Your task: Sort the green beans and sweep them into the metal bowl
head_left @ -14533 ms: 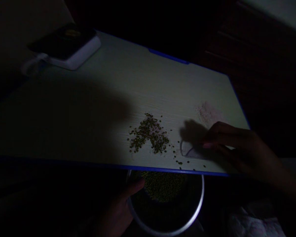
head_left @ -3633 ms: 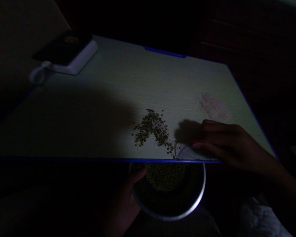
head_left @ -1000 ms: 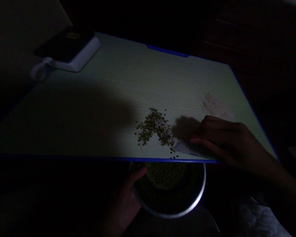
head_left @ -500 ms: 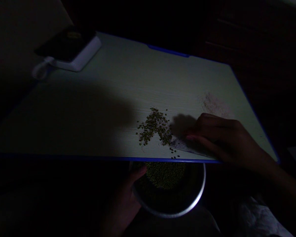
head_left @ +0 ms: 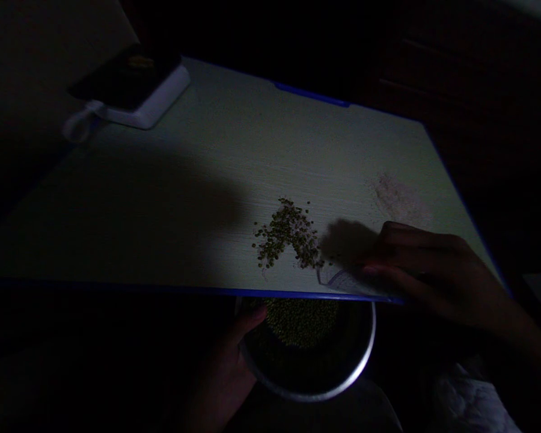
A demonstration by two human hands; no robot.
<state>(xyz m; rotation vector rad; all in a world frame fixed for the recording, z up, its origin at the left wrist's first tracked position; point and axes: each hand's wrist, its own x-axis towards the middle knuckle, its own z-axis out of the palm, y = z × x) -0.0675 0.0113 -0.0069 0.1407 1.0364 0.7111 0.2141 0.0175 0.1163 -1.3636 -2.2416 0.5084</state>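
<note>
Though shadowy, right hand in tight pinch on clear sheet, left hand in grip on bowl.

Have loose beans near the front edge of the table, a powder heap further right, some device way back left, plus more beans in a bowl below that edge.

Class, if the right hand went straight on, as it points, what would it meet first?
Probably the green beans, reached first by the clear flat piece in the right hand; depth is unclear.
</note>
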